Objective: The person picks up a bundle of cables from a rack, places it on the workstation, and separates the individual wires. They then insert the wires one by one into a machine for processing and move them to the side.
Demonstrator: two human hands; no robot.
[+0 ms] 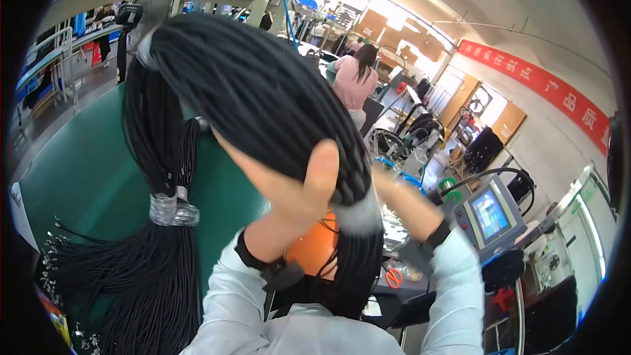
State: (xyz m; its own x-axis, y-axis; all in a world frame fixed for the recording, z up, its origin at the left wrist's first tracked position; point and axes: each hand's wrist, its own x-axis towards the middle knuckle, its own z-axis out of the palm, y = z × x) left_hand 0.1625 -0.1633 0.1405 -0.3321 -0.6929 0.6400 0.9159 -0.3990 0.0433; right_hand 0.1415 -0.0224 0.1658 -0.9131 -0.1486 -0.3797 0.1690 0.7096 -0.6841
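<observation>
One bare hand, the left hand [289, 190], grips a thick bundle of black cables [263, 92] near its lower end, the thumb laid up along the near side. The bare right hand [397, 197] is at the bundle's far side, blurred and mostly hidden behind it, so I cannot tell how its fingers are set. Both wrists show dark bands below pale blue sleeves [453, 289]. Just below the hands, a band of clear plastic wrap [360, 215] circles the bundle, and loose black strands hang from it. From the hands the bundle arches up and leftward to another wrapped spot. Beneath the left hand shows an orange surface [309, 250], its kind unclear. Left of the hands, wrapped black cables with splayed, metal-tipped ends [151, 269] lie on a green-topped bench [227, 204]; whether they join the held bundle I cannot tell. Below the right hand are orange-handled scissors [393, 278]; to its right stands a grey control panel with a lit blue screen [491, 213]. Well beyond the hands sits a person in a pink top [355, 87].
</observation>
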